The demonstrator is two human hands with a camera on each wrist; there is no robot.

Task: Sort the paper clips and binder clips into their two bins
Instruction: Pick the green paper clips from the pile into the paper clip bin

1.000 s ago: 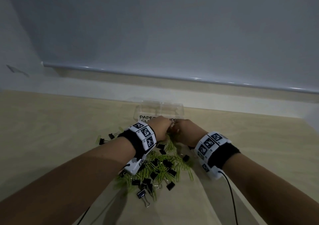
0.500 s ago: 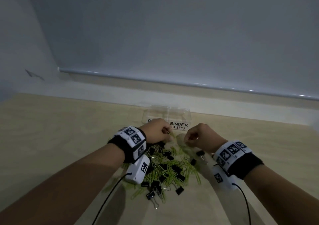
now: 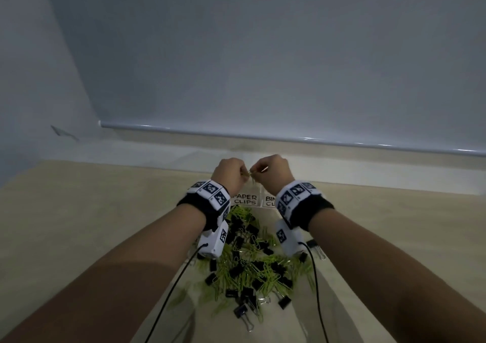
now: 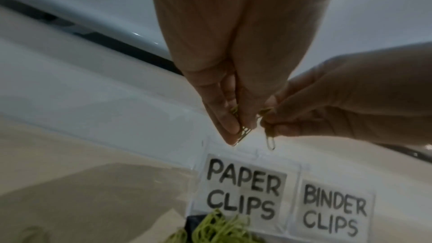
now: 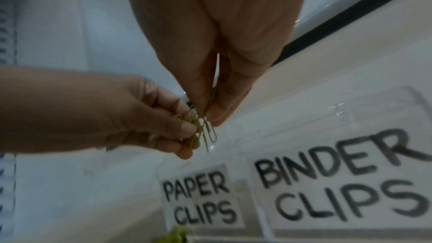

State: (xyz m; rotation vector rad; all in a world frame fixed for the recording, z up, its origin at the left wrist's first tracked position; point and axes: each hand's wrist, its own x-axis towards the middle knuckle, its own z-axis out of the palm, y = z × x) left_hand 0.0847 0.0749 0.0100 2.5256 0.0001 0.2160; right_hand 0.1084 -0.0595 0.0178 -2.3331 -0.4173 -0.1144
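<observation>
Both hands are raised together above the clear bins. My left hand (image 3: 231,171) pinches a small bunch of green paper clips (image 5: 187,123). My right hand (image 3: 271,170) pinches a clip (image 5: 210,133) that hangs tangled with that bunch. Below them stands the bin labelled PAPER CLIPS (image 3: 246,199), with the BINDER CLIPS bin (image 3: 270,200) to its right, partly hidden by my right wrist. In the left wrist view my left hand's fingertips (image 4: 233,136) close on wire, and a clip (image 4: 271,139) dangles from my right hand. A mixed pile of green paper clips and black binder clips (image 3: 249,261) lies between my forearms.
The pale wooden table (image 3: 92,211) ends at a white sill and a drawn blind (image 3: 263,79) just behind the bins. Cables (image 3: 171,290) run from both wrist cameras along my arms. A few binder clips (image 3: 317,248) lie loose right of the pile.
Both hands have lifted from the pile and come together over the bins with paper clips held between them. The head view has tilted, so the pile sits lower in frame.
</observation>
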